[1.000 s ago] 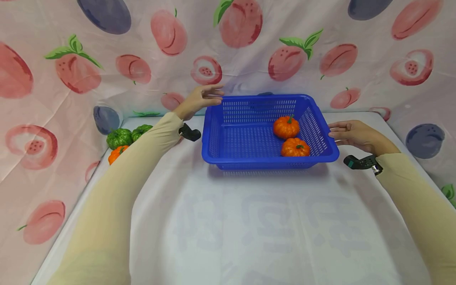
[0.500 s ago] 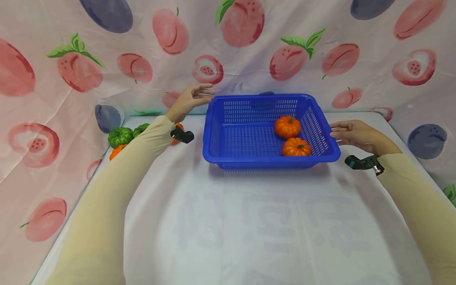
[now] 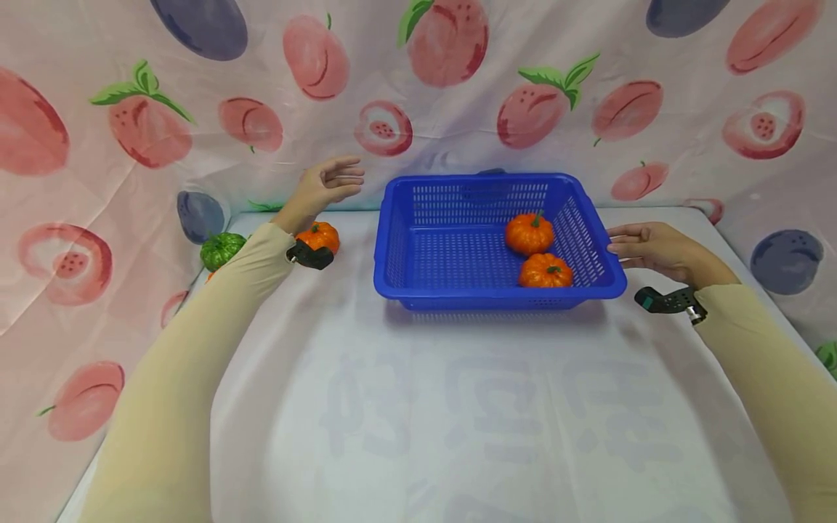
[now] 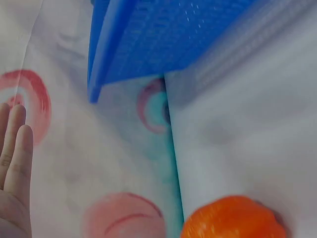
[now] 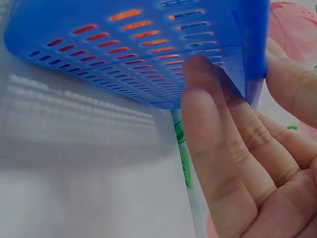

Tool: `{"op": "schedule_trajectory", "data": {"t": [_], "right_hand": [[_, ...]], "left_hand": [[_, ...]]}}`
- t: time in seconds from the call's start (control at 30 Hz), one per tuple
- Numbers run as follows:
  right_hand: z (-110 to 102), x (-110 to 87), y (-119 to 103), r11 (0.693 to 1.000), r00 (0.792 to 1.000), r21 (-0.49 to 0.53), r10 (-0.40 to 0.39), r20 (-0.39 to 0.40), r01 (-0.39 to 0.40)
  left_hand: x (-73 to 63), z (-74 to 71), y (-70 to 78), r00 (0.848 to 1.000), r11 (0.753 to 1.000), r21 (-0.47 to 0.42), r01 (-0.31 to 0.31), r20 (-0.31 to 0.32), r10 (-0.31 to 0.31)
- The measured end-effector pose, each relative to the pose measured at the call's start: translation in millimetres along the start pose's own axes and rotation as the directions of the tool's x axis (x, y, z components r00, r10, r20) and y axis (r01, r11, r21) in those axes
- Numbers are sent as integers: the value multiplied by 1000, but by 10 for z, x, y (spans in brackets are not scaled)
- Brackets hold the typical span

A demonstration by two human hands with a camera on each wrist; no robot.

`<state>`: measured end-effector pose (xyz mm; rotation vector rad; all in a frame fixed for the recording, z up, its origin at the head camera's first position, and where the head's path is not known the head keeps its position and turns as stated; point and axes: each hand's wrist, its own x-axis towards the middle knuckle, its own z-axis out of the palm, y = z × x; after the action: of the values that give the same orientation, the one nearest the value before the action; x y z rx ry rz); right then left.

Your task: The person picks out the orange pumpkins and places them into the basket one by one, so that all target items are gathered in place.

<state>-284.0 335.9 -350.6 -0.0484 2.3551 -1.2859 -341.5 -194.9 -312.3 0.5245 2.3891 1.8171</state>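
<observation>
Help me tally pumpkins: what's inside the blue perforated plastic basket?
A round, ribbed orange pumpkin and, nearer the front, a second orange pumpkin, both in the basket's right half. Its front rim hides the nearer one's base; both cover the floor beneath.

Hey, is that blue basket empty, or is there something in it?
Not empty: the blue basket holds two orange pumpkins, near its right end.

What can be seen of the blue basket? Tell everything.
The blue basket looks plastic: rectangular, open-topped, with a wide rim, slotted walls and a perforated floor. It stands upright on the white table, two orange pumpkins inside, toward its right end. The right hand touches its right rim; whether it grips is hard to tell. The left hand is apart from it.
</observation>
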Motion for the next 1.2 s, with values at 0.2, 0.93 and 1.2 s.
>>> {"op": "schedule_trajectory", "data": {"t": [0.2,0.93,1.2], "right_hand": [[1,-3,18,1000,1000,9,3,1,-3],[1,-9,11,1000,1000,7,-2,-5,2],[1,1,12,1000,1000,19,-3,-2,3]], "left_hand": [[-102,-110,-64,999,999,-37,-18,-35,17],[-483,-300,-338,981,993,-120,-20,-193,-3],[-570,-355,-454,968,996,-93,2,-251,-26]]}}
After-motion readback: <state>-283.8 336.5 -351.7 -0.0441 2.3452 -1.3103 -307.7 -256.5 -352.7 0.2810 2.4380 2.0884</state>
